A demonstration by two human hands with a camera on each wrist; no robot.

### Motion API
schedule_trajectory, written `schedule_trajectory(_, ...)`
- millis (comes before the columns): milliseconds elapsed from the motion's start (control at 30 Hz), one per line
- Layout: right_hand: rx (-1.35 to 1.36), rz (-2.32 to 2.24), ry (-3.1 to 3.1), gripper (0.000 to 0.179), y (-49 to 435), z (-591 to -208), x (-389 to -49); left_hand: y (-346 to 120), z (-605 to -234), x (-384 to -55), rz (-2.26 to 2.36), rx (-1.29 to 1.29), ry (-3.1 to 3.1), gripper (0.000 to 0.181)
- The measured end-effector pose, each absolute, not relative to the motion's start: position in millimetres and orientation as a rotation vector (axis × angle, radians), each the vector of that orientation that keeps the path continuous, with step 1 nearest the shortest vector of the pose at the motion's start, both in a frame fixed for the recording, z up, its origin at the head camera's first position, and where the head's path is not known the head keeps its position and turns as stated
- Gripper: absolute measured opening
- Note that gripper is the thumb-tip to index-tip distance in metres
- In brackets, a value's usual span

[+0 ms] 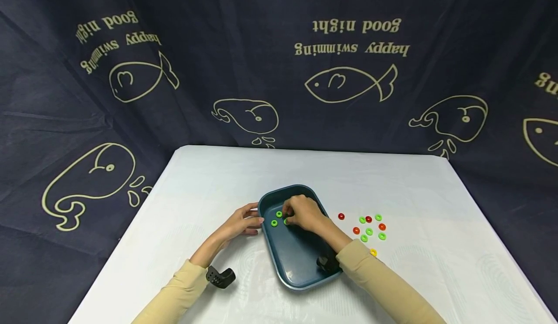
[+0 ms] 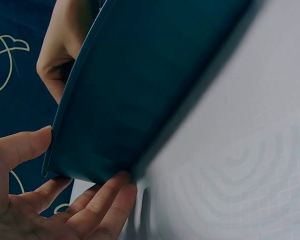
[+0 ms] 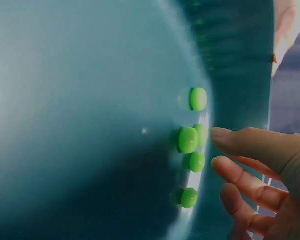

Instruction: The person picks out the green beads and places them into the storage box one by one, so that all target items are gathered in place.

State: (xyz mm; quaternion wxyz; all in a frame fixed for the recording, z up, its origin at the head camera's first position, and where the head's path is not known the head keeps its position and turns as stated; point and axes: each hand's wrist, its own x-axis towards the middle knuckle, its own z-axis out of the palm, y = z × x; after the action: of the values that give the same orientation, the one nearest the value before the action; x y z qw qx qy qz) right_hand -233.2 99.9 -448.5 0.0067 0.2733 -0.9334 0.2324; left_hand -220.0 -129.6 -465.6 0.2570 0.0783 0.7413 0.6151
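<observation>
My left hand [image 1: 239, 224] is at the left side of a dark blue-green tray [image 1: 296, 261]. In the left wrist view its thumb [image 2: 32, 146] touches the rim, and the other fingers [image 2: 102, 202] rest against the outer wall lower down. My right hand [image 1: 303, 212] reaches into the far part of the tray, fingertips pointing down. Several small green rings [image 1: 274, 223] lie there beside its fingers. Seen from the right wrist, green rings [image 3: 188, 140] line the base of the wall, and the thumb and fingers [image 3: 255, 187] are right beside them with nothing between.
On the white table [image 1: 209, 169], right of the tray, are scattered more green rings [image 1: 369, 231], red rings [image 1: 341, 216], orange-red rings [image 1: 382, 227] and a yellow ring [image 1: 373, 252]. A dark cloth with fish drawings [image 1: 348, 84] hangs behind the table.
</observation>
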Motion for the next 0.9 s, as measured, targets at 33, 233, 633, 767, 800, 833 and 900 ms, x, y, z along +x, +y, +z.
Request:
schedule_trajectory(33, 0.85, 0.737, -2.916, 0.014, 100, -447, -233, -129, -466, -220, 1.667, 0.215, 2.014, 0.066)
schedule_trajectory(233, 0.81, 0.8, -2.892, 0.013, 104, -441, -235, -129, -465, -220, 1.668, 0.221, 2.014, 0.065)
schedule_trajectory(633, 0.712, 0.949, -2.827, 0.015, 118, -423, -235, -129, -462, -220, 1.668, 0.214, 2.01, 0.065)
schedule_trajectory(767, 0.677, 0.97, -2.795, 0.013, 125, -417, -235, -129, -464, -221, 1.667, 0.221, 2.014, 0.066)
schedule_trajectory(800, 0.668, 0.975, -2.788, 0.013, 127, -416, -235, -129, -465, -221, 1.668, 0.217, 2.014, 0.066)
schedule_trajectory(833, 0.661, 0.982, -2.78, 0.013, 128, -415, -235, -129, -465, -221, 1.667, 0.219, 2.017, 0.066)
schedule_trajectory(900, 0.652, 0.995, -2.766, 0.012, 132, -412, -234, -129, -466, -221, 1.671, 0.212, 2.014, 0.066)
